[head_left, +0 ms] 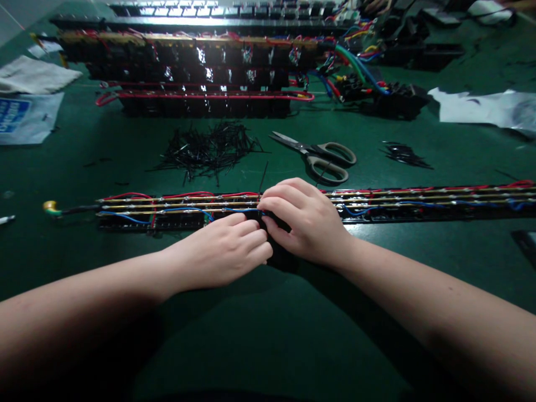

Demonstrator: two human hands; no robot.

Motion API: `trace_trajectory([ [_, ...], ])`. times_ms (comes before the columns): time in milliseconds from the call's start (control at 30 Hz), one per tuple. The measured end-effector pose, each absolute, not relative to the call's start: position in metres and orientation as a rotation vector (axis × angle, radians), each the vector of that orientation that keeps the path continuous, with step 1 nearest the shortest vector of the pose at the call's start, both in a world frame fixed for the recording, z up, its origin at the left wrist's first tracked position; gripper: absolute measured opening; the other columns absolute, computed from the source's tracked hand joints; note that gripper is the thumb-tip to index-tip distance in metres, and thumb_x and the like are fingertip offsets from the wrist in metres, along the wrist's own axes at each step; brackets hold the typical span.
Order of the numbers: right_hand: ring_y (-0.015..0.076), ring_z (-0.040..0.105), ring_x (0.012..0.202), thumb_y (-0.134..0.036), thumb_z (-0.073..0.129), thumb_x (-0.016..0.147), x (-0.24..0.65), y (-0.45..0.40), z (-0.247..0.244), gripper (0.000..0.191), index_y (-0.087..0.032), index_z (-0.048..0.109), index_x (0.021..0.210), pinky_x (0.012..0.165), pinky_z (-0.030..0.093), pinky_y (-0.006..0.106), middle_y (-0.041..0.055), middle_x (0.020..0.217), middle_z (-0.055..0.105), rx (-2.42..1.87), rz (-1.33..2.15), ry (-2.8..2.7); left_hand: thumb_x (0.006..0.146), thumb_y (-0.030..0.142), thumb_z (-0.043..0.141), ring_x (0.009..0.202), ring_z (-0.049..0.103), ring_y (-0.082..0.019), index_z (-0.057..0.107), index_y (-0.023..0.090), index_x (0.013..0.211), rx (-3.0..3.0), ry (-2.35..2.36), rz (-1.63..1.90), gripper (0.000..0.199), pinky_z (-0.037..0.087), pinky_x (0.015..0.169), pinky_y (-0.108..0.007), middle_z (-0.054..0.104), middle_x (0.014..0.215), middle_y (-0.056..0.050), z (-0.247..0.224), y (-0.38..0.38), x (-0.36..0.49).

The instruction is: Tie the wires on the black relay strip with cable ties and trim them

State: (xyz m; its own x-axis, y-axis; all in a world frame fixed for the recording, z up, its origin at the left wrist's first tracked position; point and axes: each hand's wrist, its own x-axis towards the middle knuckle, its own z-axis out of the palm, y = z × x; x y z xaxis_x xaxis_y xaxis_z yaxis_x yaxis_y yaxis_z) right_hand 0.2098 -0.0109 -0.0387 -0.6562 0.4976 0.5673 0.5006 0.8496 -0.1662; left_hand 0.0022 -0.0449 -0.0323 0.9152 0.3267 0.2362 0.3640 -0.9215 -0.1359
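A long black strip (419,207) lies left to right in front of me, carrying thin brass rods with soldered joints and red and blue wires. My right hand (307,220) is over its middle, thumb and fingertips closed around a thin black cable tie (263,174) whose tail sticks up behind the strip. Close beside it, my left hand (228,248) is closed at the strip's near edge. Its curled fingers hide whatever they grip. A second thin black tail (323,172) rises just beyond my right hand.
Scissors (316,155) lie behind the strip, between a large heap of black ties (209,148) and a smaller pile (405,154). Farther back stands a wired black assembly (188,56). A plastic bag (31,117) and cloth (33,75) lie left; white wrapping (481,109) lies right.
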Motion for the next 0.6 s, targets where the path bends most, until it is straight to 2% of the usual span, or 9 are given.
trace_trajectory([
  [300,0.0225,0.063,0.094,-0.017,0.057,0.091,0.2116,-0.0108,-0.0406,0.009,-0.018,0.063,0.097,0.083,0.053,0.038,0.0092,0.102,0.073,-0.711,0.121,-2.311,0.101,0.019,0.043,0.066,0.055,-0.016,0.053,0.017,0.087,-2.816,-0.813,-0.741,0.017,0.045,0.064,-0.028,0.061,0.071,-0.001,-0.0240,-0.0422,0.0018],
  [400,0.0225,0.063,0.093,-0.018,0.058,0.089,0.2125,-0.0112,-0.0387,0.010,-0.019,0.063,0.097,0.083,0.053,0.039,0.0095,0.102,0.072,-0.687,0.159,-2.294,0.100,0.017,0.045,0.068,0.057,-0.015,0.053,0.017,0.101,-2.764,-0.923,-0.860,0.008,0.047,0.065,-0.026,0.064,0.076,-0.001,-0.0275,-0.0418,0.0000],
  [600,0.0213,0.064,0.091,-0.023,0.060,0.091,0.2131,-0.0109,-0.0378,0.005,-0.019,0.064,0.092,0.083,0.052,0.038,0.0084,0.098,0.074,-0.640,0.144,-2.289,0.097,0.016,0.052,0.079,0.062,-0.014,0.048,0.017,0.116,-2.789,-0.989,-0.997,0.020,0.051,0.073,-0.027,0.067,0.092,-0.003,-0.0338,-0.0418,-0.0022],
])
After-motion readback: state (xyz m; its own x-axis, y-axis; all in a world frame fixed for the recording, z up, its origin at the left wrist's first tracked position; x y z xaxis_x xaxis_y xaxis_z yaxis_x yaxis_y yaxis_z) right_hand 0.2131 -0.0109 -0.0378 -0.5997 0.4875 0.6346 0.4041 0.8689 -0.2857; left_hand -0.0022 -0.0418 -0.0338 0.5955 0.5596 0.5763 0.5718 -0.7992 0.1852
